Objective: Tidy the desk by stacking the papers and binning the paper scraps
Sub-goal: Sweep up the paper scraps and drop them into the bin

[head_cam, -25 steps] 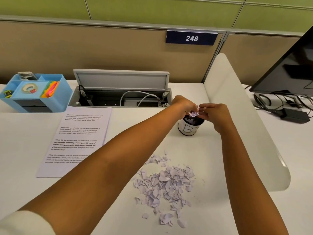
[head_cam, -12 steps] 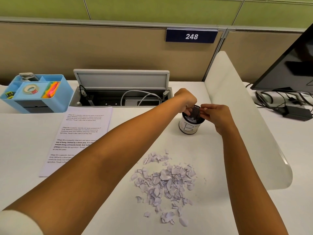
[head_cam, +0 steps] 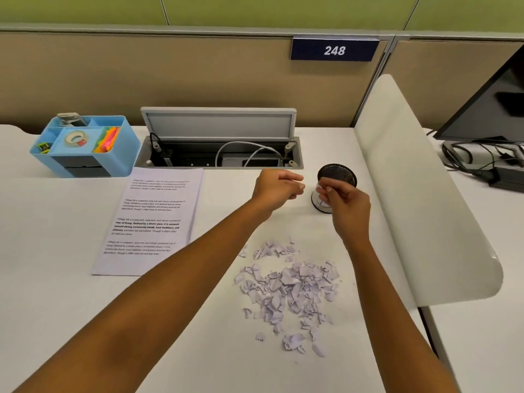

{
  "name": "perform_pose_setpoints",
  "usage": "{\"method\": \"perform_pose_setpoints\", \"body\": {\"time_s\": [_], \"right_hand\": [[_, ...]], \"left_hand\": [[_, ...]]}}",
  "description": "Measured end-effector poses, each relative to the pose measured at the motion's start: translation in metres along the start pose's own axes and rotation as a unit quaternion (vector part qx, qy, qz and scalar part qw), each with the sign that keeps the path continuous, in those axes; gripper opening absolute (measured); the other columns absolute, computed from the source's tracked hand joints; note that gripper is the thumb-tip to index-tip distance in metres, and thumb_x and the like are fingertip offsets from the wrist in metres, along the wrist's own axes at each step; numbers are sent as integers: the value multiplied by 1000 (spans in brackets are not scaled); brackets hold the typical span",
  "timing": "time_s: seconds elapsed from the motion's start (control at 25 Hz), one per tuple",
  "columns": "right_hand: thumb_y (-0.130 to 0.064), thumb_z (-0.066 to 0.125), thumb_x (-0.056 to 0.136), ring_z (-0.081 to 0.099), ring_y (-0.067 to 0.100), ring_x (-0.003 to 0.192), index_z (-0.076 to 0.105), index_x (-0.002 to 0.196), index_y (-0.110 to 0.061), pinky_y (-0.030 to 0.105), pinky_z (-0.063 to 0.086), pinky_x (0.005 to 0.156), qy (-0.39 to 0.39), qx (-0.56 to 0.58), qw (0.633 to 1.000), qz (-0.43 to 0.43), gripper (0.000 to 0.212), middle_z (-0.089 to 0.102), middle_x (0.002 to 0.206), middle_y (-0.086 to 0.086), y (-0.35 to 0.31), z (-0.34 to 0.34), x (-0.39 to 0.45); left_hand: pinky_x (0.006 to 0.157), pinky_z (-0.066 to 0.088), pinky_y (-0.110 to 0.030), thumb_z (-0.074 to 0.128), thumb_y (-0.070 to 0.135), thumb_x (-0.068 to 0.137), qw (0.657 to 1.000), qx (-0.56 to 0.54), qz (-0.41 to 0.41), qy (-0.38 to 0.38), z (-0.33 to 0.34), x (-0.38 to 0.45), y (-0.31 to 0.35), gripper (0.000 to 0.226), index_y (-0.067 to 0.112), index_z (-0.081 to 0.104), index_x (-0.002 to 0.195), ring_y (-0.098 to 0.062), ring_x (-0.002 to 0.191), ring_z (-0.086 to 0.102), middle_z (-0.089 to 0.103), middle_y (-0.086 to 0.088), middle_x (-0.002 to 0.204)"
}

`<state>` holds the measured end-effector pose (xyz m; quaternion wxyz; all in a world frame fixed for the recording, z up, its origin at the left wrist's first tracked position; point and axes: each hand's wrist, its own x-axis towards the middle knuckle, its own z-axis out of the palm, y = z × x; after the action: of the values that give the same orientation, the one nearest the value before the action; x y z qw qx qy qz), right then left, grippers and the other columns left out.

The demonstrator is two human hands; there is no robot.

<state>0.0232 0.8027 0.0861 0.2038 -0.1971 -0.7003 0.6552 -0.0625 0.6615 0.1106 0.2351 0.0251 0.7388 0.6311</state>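
A small black mesh bin [head_cam: 336, 173] with a white label stands on the white desk near the curved divider. My right hand [head_cam: 344, 201] hovers just in front of the bin, fingers loosely curled, holding nothing that I can see. My left hand [head_cam: 276, 190] is a little left of the bin, fingers loosely bent and empty. A pile of torn paper scraps [head_cam: 289, 287] lies on the desk nearer to me, between my forearms. A neat stack of printed papers [head_cam: 150, 219] lies to the left.
A blue desk organiser [head_cam: 85, 146] with tape and sticky notes stands at the back left. An open cable tray [head_cam: 221, 154] with its lid up sits behind the papers. A white curved divider [head_cam: 419, 199] bounds the right side; beyond it are a monitor [head_cam: 493, 100] and cables.
Both hands held scraps over the bin's mouth a second ago. The scraps have gone into the bin, and both hands have pulled back towards me, empty.
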Motion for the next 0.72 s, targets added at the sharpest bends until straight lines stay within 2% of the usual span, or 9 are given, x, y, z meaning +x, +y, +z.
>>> {"method": "perform_pose_setpoints", "body": {"time_s": [0.12,0.24,0.28,0.36,0.44,0.52,0.64,0.72], "right_hand": [[4,55,94,71,23,96,72,109,-3,32,57,90,-67,-62,996,18,23,73,102,14,27,21,-28],[3,47,98,62,23,118,66,124,-10,27,46,104,-133,-253,958,-36,35,67,125,9,49,29,-44],[-1,44,100,53,23,130,59,133,-11,27,37,111,-155,-289,944,-40,38,58,138,8,54,30,-47],[-18,38,105,23,24,148,34,151,-15,32,17,120,-209,-338,918,-10,46,30,158,7,62,35,-49],[-35,33,105,0,24,152,8,156,-14,36,3,122,-258,-388,885,11,60,4,164,7,68,42,-49],[-42,31,104,-8,24,151,-2,156,-10,36,-4,123,-292,-441,848,-22,70,-7,164,9,70,51,-51],[-44,27,104,-11,19,151,-7,155,-9,31,-6,123,-364,-463,804,-88,71,-11,163,8,74,62,-59],[-45,24,105,-12,13,150,-7,155,-13,26,-7,121,-415,-446,785,-111,67,-11,163,4,77,66,-62]], "left_hand": [[85,55,-21,69,6,89,990,114,56,66,-27,-23,-55,20,10,76,107,-17,96,72,75,-5,106],[110,43,-29,58,13,98,964,224,96,102,-55,-44,-101,31,14,65,129,-18,127,56,62,-3,136],[117,35,-33,54,18,101,959,249,96,95,-63,-49,-113,37,16,57,137,-18,137,46,53,-2,146],[124,17,-34,46,28,104,944,309,85,71,-76,-55,-133,49,20,37,152,-17,151,21,29,2,161],[125,3,-32,38,37,105,932,351,74,54,-83,-56,-146,59,20,17,158,-13,153,3,10,5,165],[125,-1,-30,35,39,105,927,363,82,42,-87,-57,-153,63,18,8,159,-11,153,-2,4,4,166],[124,1,-27,37,37,105,912,384,135,46,-89,-58,-163,61,17,13,158,-6,151,3,11,4,165],[124,6,-26,36,40,105,907,391,146,62,-89,-60,-170,59,23,17,158,-2,149,5,15,7,164]]}}
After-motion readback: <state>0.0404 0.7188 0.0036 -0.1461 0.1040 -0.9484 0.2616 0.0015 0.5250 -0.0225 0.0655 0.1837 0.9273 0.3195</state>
